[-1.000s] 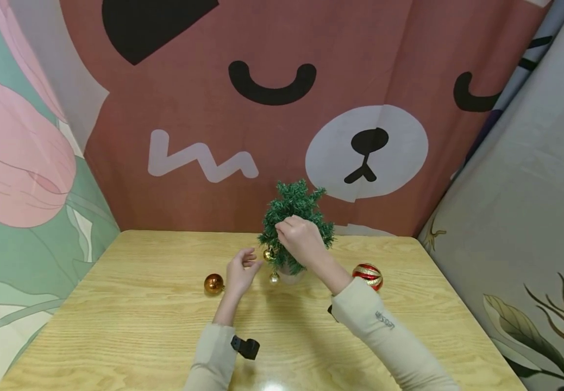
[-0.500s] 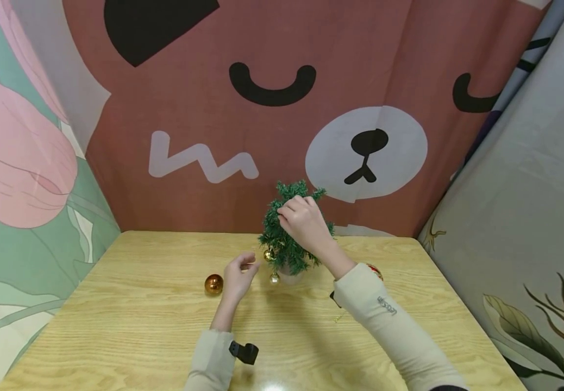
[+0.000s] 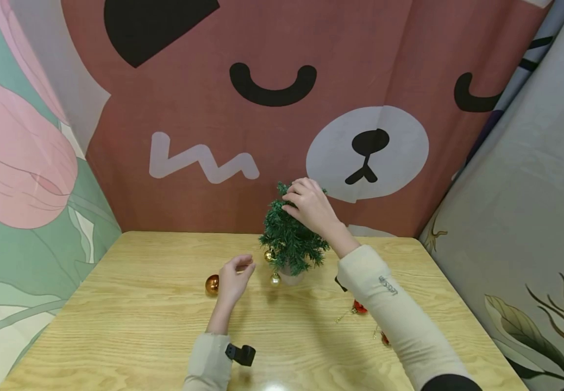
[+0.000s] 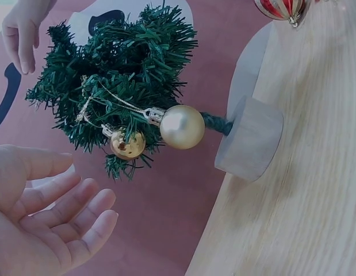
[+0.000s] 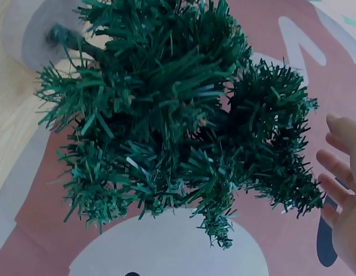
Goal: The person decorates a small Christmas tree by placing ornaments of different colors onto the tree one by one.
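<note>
Head view: right hand (image 3: 308, 206) relaxed at the tree (image 3: 289, 244) top, left hand (image 3: 233, 276) empty and loose; next, I judge, grasp the copper ball (image 3: 211, 284).

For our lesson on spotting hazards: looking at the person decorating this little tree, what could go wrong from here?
1. The right hand is at the top of the small tree, which stands on a small round base; a push there might tip it.
2. The two gold baubles hang on thin strings and could slip off if the tree is shaken.
3. The copper ball and the red ornaments lie loose beside the sleeves and might roll if nudged.
</note>
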{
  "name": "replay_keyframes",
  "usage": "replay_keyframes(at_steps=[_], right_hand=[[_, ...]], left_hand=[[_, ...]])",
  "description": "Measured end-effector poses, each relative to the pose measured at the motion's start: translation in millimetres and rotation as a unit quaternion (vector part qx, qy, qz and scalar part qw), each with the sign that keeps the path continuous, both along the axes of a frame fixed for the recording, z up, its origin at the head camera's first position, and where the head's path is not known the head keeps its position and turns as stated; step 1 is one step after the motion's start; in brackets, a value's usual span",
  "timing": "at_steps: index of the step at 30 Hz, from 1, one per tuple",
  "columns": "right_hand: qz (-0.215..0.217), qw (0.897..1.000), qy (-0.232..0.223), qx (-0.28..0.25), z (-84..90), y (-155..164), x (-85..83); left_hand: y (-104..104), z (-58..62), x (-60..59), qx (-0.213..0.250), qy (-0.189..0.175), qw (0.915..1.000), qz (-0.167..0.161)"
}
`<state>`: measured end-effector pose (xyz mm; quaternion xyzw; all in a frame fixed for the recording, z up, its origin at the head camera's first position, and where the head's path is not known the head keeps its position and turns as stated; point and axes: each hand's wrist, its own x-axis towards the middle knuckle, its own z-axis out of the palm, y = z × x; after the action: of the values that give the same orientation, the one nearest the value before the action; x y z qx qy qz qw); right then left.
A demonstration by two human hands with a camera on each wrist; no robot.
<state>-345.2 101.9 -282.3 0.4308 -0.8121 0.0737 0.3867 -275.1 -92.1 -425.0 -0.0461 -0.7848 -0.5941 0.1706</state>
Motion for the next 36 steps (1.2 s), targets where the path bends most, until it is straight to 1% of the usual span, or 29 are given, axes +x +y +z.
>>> replay_keyframes(at_steps=[2, 4, 8, 11, 14, 17, 22, 27, 29, 33, 36], right_hand=[[0.01, 1.0, -0.011, 0.011, 1.5, 0, -2.0], [0.009, 0.999, -0.023, 0.021, 2.5, 0, -3.5], [-0.019, 0.998, -0.045, 0.033, 3.6, 0, -5.9], [-0.039, 0.996, -0.071, 0.035, 4.2, 1, -8.3], [-0.039, 0.993, -0.103, 0.032, 3.7, 2, -11.5], [-0.029, 0.992, -0.121, 0.028, 1.9, 3, -14.0], [-0.026, 0.992, -0.121, 0.023, -1.0, 3, -16.0], [-0.038, 0.992, -0.122, 0.022, -1.6, 0, -17.2], [-0.042, 0.991, -0.122, 0.022, -1.9, 0, -17.3], [-0.043, 0.992, -0.12, 0.017, -2.7, -1, -16.7], [-0.044, 0.992, -0.119, 0.015, -3.2, -1, -16.6]], left_hand=[[-1, 0.0, -0.1, 0.0, 0.0, 1.0, 0.0], [-2, -0.1, 0.1, 0.0, 0.0, 1.0, -0.001], [-3, 0.2, 0.3, 0.001, 0.001, 1.0, 0.001], [-4, 0.4, 0.7, 0.001, 0.002, 1.0, 0.003], [-6, 0.5, 1.2, -0.001, 0.005, 1.0, 0.005], [-7, 1.0, 1.7, 0.001, 0.005, 1.0, 0.008], [-9, 1.7, 2.9, 0.005, 0.0, 0.9999, 0.011], [-11, 1.8, 3.3, 0.002, -0.008, 0.9999, 0.011], [-12, 1.4, 3.3, -0.002, -0.003, 0.9999, 0.014], [-15, 1.1, 3.2, -0.002, -0.004, 0.9996, 0.027], [-18, 1.1, 3.5, -0.002, -0.016, 0.9993, 0.035]])
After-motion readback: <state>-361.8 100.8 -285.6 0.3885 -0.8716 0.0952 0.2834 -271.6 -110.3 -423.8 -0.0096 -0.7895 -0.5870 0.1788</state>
